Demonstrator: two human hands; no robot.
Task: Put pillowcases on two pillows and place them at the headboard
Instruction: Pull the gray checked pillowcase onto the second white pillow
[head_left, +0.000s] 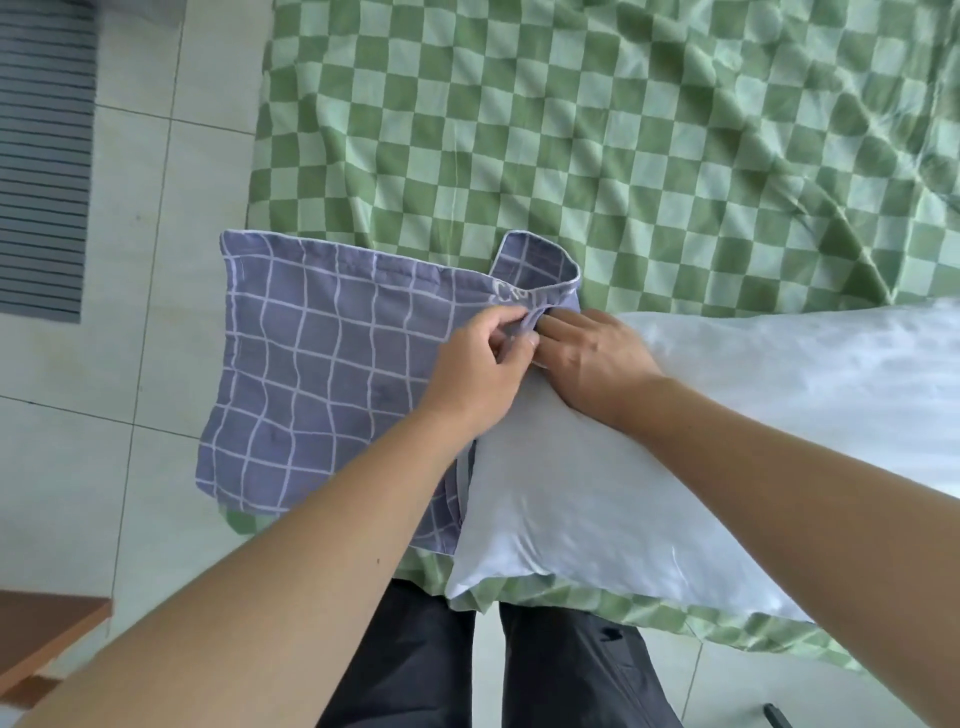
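Soft white pillow (597, 488) lies on bed w/ wrinkled green checked sheet (571, 130), one end at mouth of purple grid-print pillowcase (322, 374), which hangs flat over bed edge. Left hand (480, 364) pinches pillowcase hem; right hand (587, 358) presses pillow corner, fingers tucked in opening.

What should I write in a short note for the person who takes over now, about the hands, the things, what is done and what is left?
Left hand: pinches the open edge of the purple grid-patterned fabric pillowcase.
Right hand: rests on the corner of the white soft pillow, fingers at the pillowcase opening.
Both things lie at the edge of the bed with the green checked sheet.
Done: the pillow corner is at the opening.
Left: pull the pillowcase over this pillow, dress the second pillow (not in view), place both at the headboard.
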